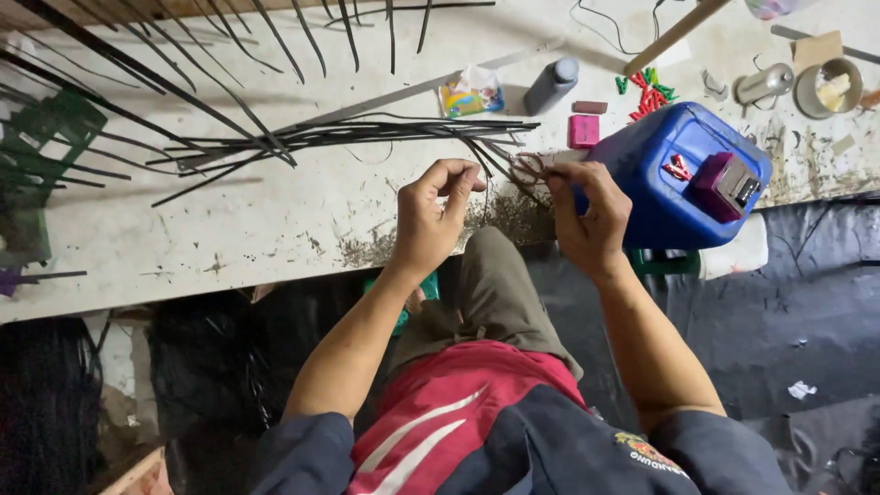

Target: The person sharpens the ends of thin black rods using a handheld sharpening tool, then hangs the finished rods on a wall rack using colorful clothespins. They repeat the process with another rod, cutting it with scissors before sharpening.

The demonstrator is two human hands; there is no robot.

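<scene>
— Grey, scratched and dusty, that worktop (275, 220). What sits nearest the person?

— A knee in olive trousers (495, 284), just this side of the blue jerrycan (669, 174). Above it both hands meet at the worktop's edge. The left hand (431, 215) has its grip pressed together, thumb and forefinger pinching a thin black strip (483, 197) that hangs down from it.

— And the other?

— The right hand (587, 215), touching the jerrycan's left side, has its grip closed around small scissors (529, 168), whose handles show just left of the fingers. Whether the blades are apart I cannot tell.

— Where does the strip come from?

— It seems to belong to the bundle of black strips (367, 133) lying left of the jerrycan and fanning out further left. Dark trimmings (495, 215) lie under the hands.

— Further off?

— A pink block (582, 130) just left of the jerrycan, a grey bottle (551, 85) beyond it, red and green pegs (649, 92) behind the jerrycan, and a round tin (828, 87) to its far right.
</scene>
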